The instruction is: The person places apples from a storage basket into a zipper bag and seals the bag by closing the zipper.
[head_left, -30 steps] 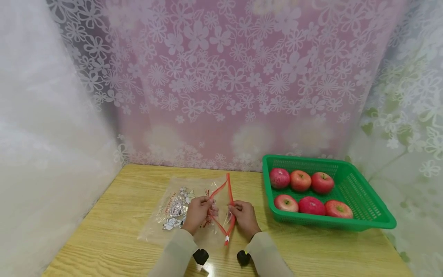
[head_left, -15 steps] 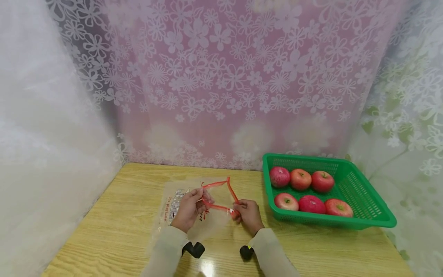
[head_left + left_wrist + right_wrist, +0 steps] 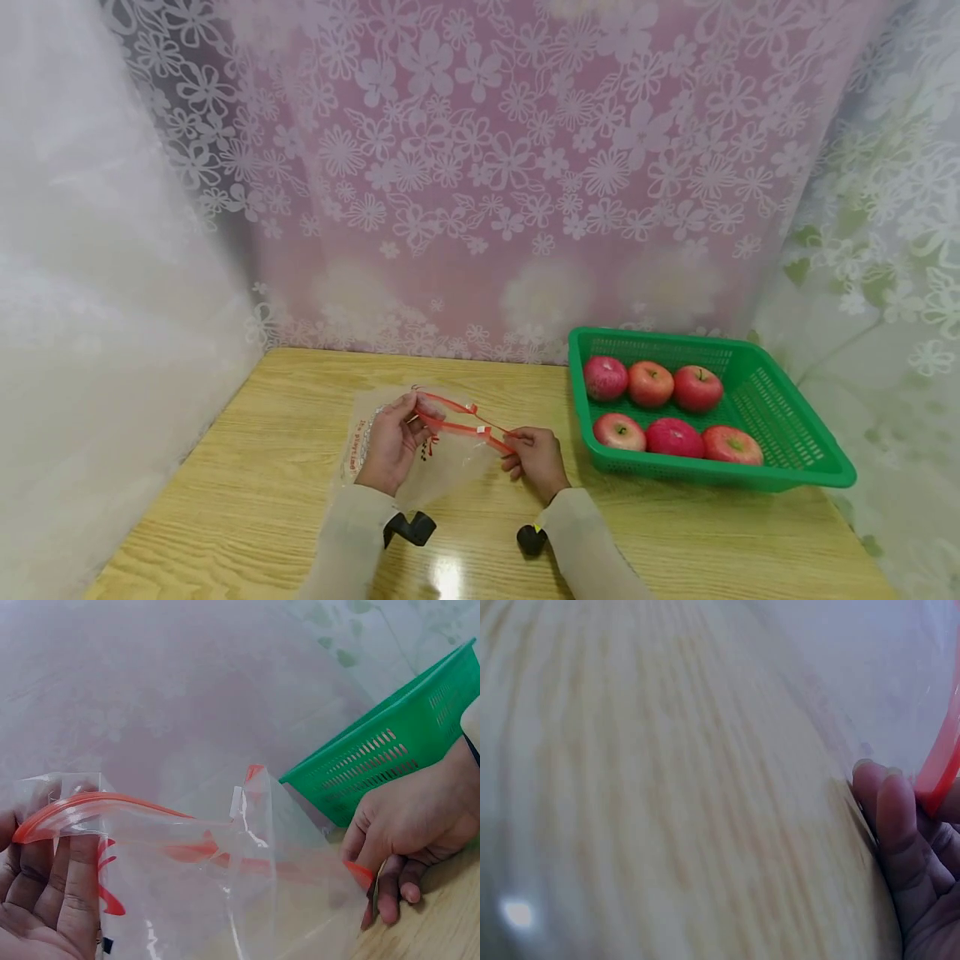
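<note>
Between my hands hangs a clear zip bag [image 3: 457, 458] with a red zip strip along its mouth, a small white slider [image 3: 482, 430] and printed cartoon figures. My left hand [image 3: 392, 446] pinches one side of the mouth, thumb on top and fingers behind the film, as the left wrist view shows. At the other side, my right hand [image 3: 536, 457] pinches the red edge between thumb and forefinger, the other fingers curled below. The mouth gapes a little, its two red strips apart. In the right wrist view the red strip [image 3: 941, 769] runs into the fingers.
A green plastic basket [image 3: 795, 417] holding several red apples [image 3: 699, 389] stands at the right of the wooden table [image 3: 247, 467]. A floral curtain [image 3: 480, 183] hangs behind the table's far edge. Black wrist-worn cameras [image 3: 411, 528] sit below both hands.
The left hand has moved left and up with its side of the bag. My right hand has shifted its grip along the red edge. The bag's mouth has turned and narrowed.
</note>
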A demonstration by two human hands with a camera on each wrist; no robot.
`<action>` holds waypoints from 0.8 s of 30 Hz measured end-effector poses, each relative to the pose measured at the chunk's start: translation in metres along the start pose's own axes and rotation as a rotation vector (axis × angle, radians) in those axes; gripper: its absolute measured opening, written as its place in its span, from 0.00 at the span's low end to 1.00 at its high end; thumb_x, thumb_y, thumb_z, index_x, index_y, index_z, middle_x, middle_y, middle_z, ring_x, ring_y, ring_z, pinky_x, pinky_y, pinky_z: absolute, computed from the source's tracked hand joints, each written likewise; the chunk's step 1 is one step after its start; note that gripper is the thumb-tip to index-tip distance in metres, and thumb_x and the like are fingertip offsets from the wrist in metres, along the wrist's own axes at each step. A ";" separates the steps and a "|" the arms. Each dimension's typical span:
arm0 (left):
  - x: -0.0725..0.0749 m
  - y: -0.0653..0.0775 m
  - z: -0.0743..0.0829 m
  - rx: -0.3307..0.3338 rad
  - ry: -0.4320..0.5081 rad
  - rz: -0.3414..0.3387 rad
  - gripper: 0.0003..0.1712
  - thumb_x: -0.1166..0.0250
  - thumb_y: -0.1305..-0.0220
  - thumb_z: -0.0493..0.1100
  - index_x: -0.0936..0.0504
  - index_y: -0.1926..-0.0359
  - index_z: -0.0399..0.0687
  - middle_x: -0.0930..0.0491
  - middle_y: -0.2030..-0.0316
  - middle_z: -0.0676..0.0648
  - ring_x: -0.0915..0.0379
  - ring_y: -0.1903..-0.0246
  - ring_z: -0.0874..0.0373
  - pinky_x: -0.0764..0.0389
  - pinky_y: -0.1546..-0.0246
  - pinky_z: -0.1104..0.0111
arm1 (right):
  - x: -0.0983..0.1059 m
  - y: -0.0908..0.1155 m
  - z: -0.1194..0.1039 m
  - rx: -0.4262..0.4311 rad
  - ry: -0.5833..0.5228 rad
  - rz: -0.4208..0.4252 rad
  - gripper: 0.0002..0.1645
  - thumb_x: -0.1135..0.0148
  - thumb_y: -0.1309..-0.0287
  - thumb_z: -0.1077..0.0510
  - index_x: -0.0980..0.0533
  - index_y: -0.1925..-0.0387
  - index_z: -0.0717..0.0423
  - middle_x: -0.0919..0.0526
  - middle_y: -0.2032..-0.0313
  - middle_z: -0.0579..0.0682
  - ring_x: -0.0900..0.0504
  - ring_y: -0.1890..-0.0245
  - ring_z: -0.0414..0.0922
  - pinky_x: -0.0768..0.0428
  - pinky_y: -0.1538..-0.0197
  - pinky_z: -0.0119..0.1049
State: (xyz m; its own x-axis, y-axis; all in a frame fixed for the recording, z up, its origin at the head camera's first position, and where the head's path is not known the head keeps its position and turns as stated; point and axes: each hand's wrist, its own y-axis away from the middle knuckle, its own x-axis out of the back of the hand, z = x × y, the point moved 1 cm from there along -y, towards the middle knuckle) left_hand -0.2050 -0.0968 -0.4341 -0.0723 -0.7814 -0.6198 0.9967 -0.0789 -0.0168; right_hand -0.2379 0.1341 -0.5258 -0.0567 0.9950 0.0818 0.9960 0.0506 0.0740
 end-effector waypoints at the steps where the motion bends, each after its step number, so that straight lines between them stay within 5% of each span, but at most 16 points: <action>1: 0.000 0.000 0.000 -0.012 0.004 -0.011 0.20 0.56 0.23 0.42 0.20 0.68 0.46 0.18 0.74 0.50 0.17 0.71 0.59 0.18 0.67 0.71 | 0.000 -0.001 0.002 -0.002 -0.001 0.004 0.15 0.40 0.36 0.61 0.21 0.54 0.71 0.15 0.75 0.58 0.17 0.81 0.47 0.20 0.80 0.36; 6: -0.003 0.000 -0.002 -0.031 -0.005 -0.044 0.19 0.55 0.23 0.42 0.20 0.68 0.46 0.17 0.74 0.50 0.18 0.71 0.59 0.18 0.68 0.71 | -0.002 0.001 0.000 0.006 -0.017 0.016 0.13 0.40 0.36 0.63 0.21 0.56 0.71 0.15 0.75 0.58 0.18 0.82 0.45 0.19 0.80 0.36; 15: -0.010 -0.009 -0.014 0.031 -0.299 0.027 0.14 0.48 0.26 0.44 0.20 0.59 0.40 0.17 0.76 0.52 0.18 0.74 0.60 0.18 0.71 0.71 | -0.002 0.000 0.000 0.060 -0.095 -0.025 0.15 0.43 0.34 0.64 0.24 0.55 0.75 0.15 0.71 0.60 0.17 0.80 0.42 0.18 0.75 0.35; 24: -0.011 -0.011 -0.026 0.071 -0.415 0.053 0.14 0.46 0.27 0.45 0.20 0.60 0.38 0.18 0.76 0.52 0.19 0.75 0.62 0.19 0.73 0.71 | -0.004 0.005 0.000 0.091 -0.130 0.014 0.18 0.43 0.33 0.60 0.24 0.51 0.75 0.14 0.68 0.61 0.19 0.83 0.40 0.19 0.76 0.33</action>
State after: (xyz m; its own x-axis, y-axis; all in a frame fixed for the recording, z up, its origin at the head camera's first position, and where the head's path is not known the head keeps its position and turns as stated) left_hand -0.2145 -0.0715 -0.4477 -0.0439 -0.9674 -0.2493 0.9956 -0.0630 0.0692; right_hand -0.2322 0.1303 -0.5261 -0.0394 0.9981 -0.0479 0.9991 0.0386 -0.0168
